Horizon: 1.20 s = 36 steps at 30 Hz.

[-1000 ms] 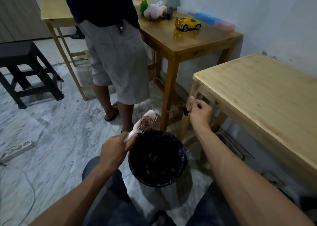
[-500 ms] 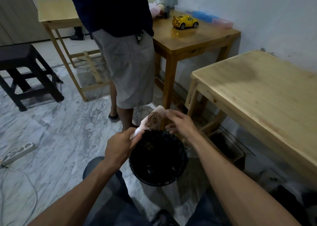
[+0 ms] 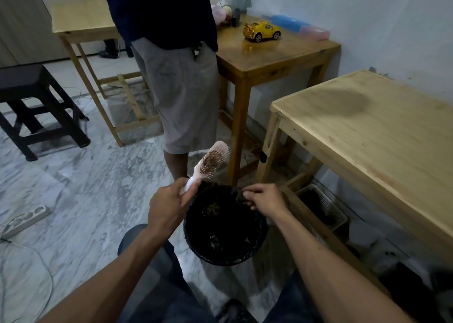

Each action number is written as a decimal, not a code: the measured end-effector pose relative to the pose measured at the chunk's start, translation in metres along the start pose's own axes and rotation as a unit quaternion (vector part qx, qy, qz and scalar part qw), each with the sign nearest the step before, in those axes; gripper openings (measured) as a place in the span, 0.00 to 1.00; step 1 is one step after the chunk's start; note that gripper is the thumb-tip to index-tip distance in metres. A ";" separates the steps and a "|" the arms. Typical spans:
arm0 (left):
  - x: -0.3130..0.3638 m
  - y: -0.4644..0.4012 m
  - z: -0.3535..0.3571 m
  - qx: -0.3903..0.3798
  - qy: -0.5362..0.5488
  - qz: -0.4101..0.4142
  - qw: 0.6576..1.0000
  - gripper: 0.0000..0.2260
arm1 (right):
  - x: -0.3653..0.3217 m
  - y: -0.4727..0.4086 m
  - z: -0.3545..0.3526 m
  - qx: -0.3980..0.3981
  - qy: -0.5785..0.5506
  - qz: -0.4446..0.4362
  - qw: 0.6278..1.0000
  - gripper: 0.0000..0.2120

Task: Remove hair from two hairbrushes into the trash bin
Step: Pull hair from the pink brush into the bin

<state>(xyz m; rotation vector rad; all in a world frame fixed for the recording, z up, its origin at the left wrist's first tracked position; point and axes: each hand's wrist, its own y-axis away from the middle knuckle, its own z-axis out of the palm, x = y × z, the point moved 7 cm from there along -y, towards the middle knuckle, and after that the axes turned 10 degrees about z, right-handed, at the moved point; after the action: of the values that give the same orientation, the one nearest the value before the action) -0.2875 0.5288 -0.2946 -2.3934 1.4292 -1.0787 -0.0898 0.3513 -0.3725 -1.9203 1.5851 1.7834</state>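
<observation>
- left hand (image 3: 169, 205): fingers wrapped round the handle of the hairbrush (image 3: 210, 162), grasping it firmly; the grip sits at the low end of the handle, just beside the near-left rim of the trash bin (image 3: 196, 244)
- hairbrush: long axis runs up and away from the left hand, tilted toward the right hand's side; the head stands above and beyond the knuckles, bristle face turned toward the wearer, with a brown mat of hair lodged in the middle of the bristles
- right hand (image 3: 264, 200): fingers curled, tips pinched together on a small dark tuft of hair (image 3: 241, 200); the hand hangs over the far-right rim of the bin, level with the left hand and close beside it; the tuft is dark against the bin's dark lining, so its extent cannot be made out
- trash bin: on the floor directly beneath and between both hands, mouth open upward, with loose hair visible inside
- deciding relation: the matted bristles lie up and to the left of the right hand, near it, across the bin's mouth; the right hand is the free one to reach them, the left being committed to the handle
- judgement: the pinched tuft appears ready to be let fall into the bin below; the next pull would call for the right hand to rise toward the brush head and draw hair along the bristles, away from the pad
- a second hairbrush is not in view
</observation>
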 end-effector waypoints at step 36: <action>-0.017 0.006 0.001 0.002 -0.029 -0.053 0.998 0.14 | -0.013 0.002 0.028 -0.088 0.124 0.052 0.987 0.25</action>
<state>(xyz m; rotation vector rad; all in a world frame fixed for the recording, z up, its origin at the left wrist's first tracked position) -0.2956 0.5396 -0.3069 -2.5013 1.2928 -1.0247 -0.1077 0.3760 -0.3704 -2.2578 1.6821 1.8404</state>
